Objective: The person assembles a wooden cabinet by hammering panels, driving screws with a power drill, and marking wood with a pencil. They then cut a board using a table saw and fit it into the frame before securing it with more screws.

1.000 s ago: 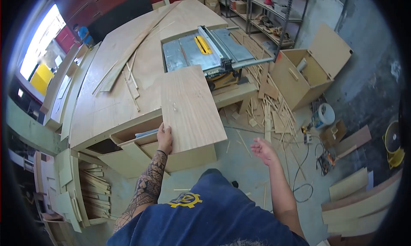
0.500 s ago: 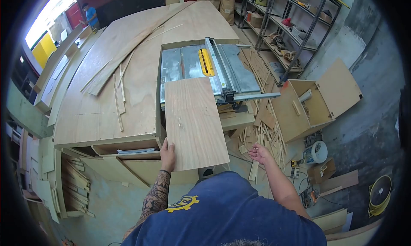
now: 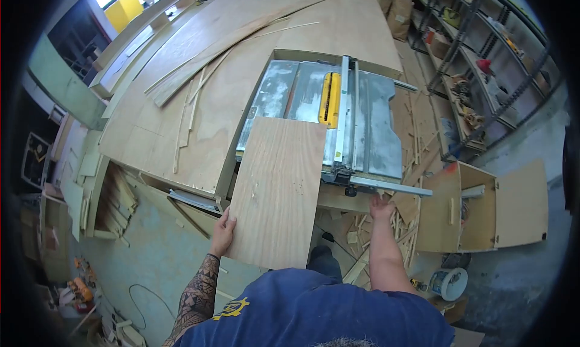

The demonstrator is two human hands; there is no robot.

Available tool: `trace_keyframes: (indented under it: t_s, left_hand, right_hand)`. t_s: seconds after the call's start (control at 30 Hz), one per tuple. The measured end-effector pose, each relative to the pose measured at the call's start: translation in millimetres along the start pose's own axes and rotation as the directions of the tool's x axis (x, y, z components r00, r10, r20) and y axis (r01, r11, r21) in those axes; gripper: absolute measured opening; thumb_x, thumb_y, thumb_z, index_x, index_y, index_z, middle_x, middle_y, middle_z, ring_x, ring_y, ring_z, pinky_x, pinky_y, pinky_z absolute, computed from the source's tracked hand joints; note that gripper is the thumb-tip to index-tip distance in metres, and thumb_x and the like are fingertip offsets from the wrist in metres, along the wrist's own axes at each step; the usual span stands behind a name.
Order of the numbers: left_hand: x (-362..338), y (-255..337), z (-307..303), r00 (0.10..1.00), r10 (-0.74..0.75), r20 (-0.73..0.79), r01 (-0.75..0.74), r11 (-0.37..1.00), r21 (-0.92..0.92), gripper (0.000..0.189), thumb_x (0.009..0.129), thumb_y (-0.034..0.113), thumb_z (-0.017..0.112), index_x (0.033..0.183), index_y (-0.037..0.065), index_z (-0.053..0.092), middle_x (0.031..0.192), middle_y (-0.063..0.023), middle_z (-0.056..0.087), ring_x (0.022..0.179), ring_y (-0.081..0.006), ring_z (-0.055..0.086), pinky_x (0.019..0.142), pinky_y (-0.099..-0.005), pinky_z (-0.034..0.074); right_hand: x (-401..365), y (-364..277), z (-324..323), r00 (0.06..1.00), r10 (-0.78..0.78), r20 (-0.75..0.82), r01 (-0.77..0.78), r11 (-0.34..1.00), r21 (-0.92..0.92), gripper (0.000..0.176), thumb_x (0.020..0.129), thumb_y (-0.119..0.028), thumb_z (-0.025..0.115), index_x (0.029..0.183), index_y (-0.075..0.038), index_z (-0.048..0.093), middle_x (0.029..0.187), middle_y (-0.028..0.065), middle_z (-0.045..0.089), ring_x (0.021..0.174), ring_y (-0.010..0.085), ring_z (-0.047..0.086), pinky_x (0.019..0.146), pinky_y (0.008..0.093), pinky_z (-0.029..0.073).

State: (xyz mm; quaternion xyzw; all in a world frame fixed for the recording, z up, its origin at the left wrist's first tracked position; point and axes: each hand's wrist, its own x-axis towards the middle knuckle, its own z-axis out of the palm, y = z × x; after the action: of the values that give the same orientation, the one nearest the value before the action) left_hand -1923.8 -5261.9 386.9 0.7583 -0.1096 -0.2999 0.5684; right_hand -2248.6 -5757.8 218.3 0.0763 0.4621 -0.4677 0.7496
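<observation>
A rectangular plywood panel (image 3: 278, 193) lies with its far end on the metal top of a table saw (image 3: 302, 93), while its near end reaches toward my body. My left hand (image 3: 223, 233) grips the panel's left edge near the close corner, thumb on top. Beside the saw's front rail (image 3: 393, 185), just below it, is my right hand (image 3: 382, 208); its fingers point up and apart, with nothing visible in them. The yellow blade guard (image 3: 329, 99) stands beyond the panel, next to the long rip fence (image 3: 343, 114).
A large plywood worktable (image 3: 181, 129) surrounds the saw, with thin wood strips (image 3: 193, 105) and a long board (image 3: 241, 35) on it. Offcuts (image 3: 362, 229) litter the floor at right. An open wooden cabinet (image 3: 444, 208), a white bucket (image 3: 450, 283) and metal shelves (image 3: 483, 63) stand there.
My view has turned and shifted left. My right hand has moved forward, up to the saw's front rail. My left hand still holds the plywood panel, which still rests on the saw.
</observation>
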Motion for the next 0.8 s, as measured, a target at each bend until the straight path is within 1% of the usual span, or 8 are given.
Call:
trace_keyframes:
  t_s: [0.07,0.13,0.2,0.37,0.53,0.6,0.67,0.8]
  left_hand:
    - [-0.4,8.0,4.3,0.999,0.047,0.016,-0.049,0.992,0.112,0.056,0.107,0.02,0.057,0.158,0.002,0.041,0.15,-0.011,0.056,0.135,-0.0168,0.053,0.114,-0.0319,0.04]
    - [-1.5,22.2,7.2,1.0,-0.005,-0.002,0.005,0.99,0.14,0.058,0.107,0.021,0.057,0.158,0.002,0.039,0.152,-0.0105,0.055,0.136,-0.0161,0.051,0.115,-0.0317,0.039]
    - [0.6,26.0,11.8,0.998,-0.061,0.014,0.059,0.988,0.14,0.058,0.108,0.02,0.055,0.16,0.001,0.035,0.156,-0.0078,0.05,0.139,-0.014,0.046,0.117,-0.0312,0.035]
    - [3.8,35.5,17.9,0.994,-0.107,-0.029,0.109,0.989,0.095,0.06,0.107,0.023,0.059,0.159,0.003,0.039,0.151,-0.0077,0.055,0.135,-0.0142,0.05,0.115,-0.0313,0.038]
    - [14.0,27.4,10.9,0.996,-0.086,-0.028,0.088,0.992,0.09,0.06,0.107,0.023,0.059,0.159,0.003,0.039,0.15,-0.0075,0.056,0.134,-0.0132,0.051,0.115,-0.0312,0.038]
    - [19.3,28.0,8.7,0.999,-0.051,-0.019,0.053,0.994,0.091,0.06,0.107,0.023,0.059,0.159,0.003,0.038,0.15,-0.0075,0.056,0.134,-0.013,0.051,0.115,-0.031,0.039]
    - [21.7,33.3,9.9,0.998,-0.055,-0.003,0.055,0.997,0.057,0.059,0.107,0.021,0.059,0.159,0.003,0.038,0.151,-0.0078,0.056,0.134,-0.0133,0.051,0.115,-0.031,0.038]
    - [35.9,31.2,9.1,0.996,-0.058,0.063,0.059,0.998,-0.015,0.058,0.107,0.019,0.058,0.159,0.003,0.038,0.151,-0.0082,0.055,0.135,-0.0137,0.051,0.115,-0.0306,0.038]
  right_hand:
    - [24.3,-1.7,26.1,0.99,-0.117,0.085,0.113,0.993,0.044,0.065,0.106,-0.057,0.036,0.146,-0.008,0.051,0.151,0.0163,0.051,0.139,0.035,0.048,0.117,0.0507,0.036]
    - [54.6,-4.6,34.8,0.937,-0.082,0.339,0.056,0.995,0.085,0.058,0.104,-0.053,0.036,0.143,-0.015,0.055,0.14,0.0091,0.061,0.122,0.0311,0.06,0.102,0.0504,0.047]
    - [61.9,-5.3,29.4,0.948,-0.019,0.319,0.009,0.999,0.031,0.057,0.104,-0.053,0.037,0.142,-0.014,0.055,0.14,0.0091,0.061,0.121,0.0311,0.06,0.102,0.0505,0.047]
    - [65.3,-2.3,18.2,0.966,0.12,0.231,-0.073,0.977,-0.201,0.055,0.103,-0.05,0.042,0.141,-0.013,0.056,0.14,0.0091,0.061,0.12,0.0309,0.061,0.101,0.0512,0.048]
    - [45.9,7.9,12.1,0.972,0.168,0.163,-0.099,0.925,-0.367,0.052,0.102,-0.047,0.046,0.139,-0.011,0.056,0.14,0.0092,0.061,0.118,0.0306,0.062,0.1,0.0519,0.048]
    - [8.2,26.9,-6.8,0.778,0.535,0.329,-0.141,0.659,-0.738,0.051,0.1,-0.041,0.058,0.139,-0.008,0.057,0.14,0.0171,0.059,0.129,0.0367,0.057,0.109,0.0559,0.046]
    - [-62.0,41.5,34.0,0.589,0.725,0.356,-0.183,0.549,-0.815,0.05,0.097,-0.032,0.067,0.138,-0.005,0.056,0.141,0.0216,0.057,0.129,0.0371,0.058,0.106,0.0554,0.049]
    - [-44.1,50.2,35.2,0.655,0.691,0.306,-0.293,0.606,-0.74,0.05,0.095,-0.024,0.071,0.137,-0.001,0.055,0.135,0.0229,0.061,0.122,0.0369,0.063,0.103,0.0535,0.052]
